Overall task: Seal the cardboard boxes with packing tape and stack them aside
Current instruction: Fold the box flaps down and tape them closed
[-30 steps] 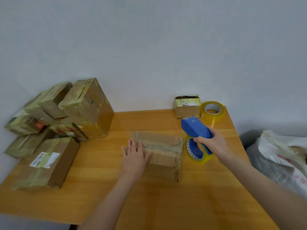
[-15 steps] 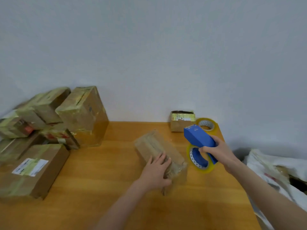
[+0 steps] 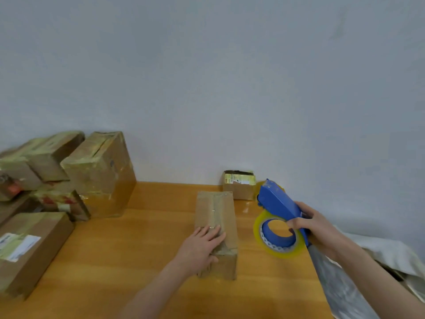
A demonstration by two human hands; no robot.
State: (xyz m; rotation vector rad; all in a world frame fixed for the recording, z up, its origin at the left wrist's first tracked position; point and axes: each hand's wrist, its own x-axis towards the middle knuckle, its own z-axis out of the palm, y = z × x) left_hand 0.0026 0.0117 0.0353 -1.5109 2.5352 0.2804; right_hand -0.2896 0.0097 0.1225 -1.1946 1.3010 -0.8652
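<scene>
The cardboard box (image 3: 216,217) lies mid-counter, long axis running near to far, its centre seam facing up. A glossy strip seems to run along that seam, though the blur makes it hard to say whether it is already taped. The left grip (image 3: 200,247) lies flat on the box's near end, fingers straight, pressing it down without grasping. Just right of the box, the right grip (image 3: 315,226) is clenched round the handle of the blue tape dispenser (image 3: 278,203), which is held above the counter (image 3: 138,249) with its yellowish tape roll (image 3: 278,247) hanging below and its nose pointing far-left.

To tape well, I would land the dispenser's nose over the far end of the box, centred on the seam, then draw it toward the near end in one steady pull. The left grip should slide clear of the seam while holding the flaps shut.

A small open box (image 3: 239,185) sits against the far wall. The pile of sealed boxes (image 3: 101,171) is at far left, and a white bag (image 3: 379,249) is off the right edge.
</scene>
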